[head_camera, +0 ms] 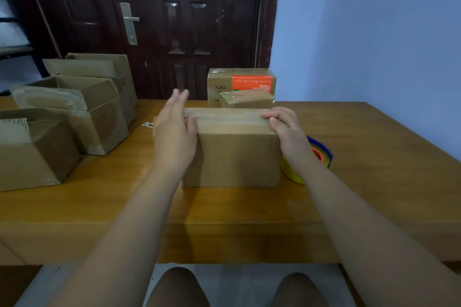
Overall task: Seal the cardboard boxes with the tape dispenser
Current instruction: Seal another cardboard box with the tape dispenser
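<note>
A closed cardboard box (pixel 234 154) stands on the wooden table (pixel 361 182) in front of me, with a strip of clear tape along its top seam. My left hand (pixel 174 132) lies flat against the box's left end, fingers straight and slightly blurred. My right hand (pixel 287 127) rests on the top right corner, fingers bent over the taped edge. The tape dispenser (pixel 321 157), blue with an orange hub and a yellow roll, lies on the table just right of the box, partly hidden by my right wrist.
Several open cardboard boxes (pixel 62 119) crowd the table's left side. Two taped boxes (pixel 242 87), one with an orange label, sit at the back behind the centre box. A dark door (pixel 184 27) and a blue wall (pixel 374 45) stand behind the table.
</note>
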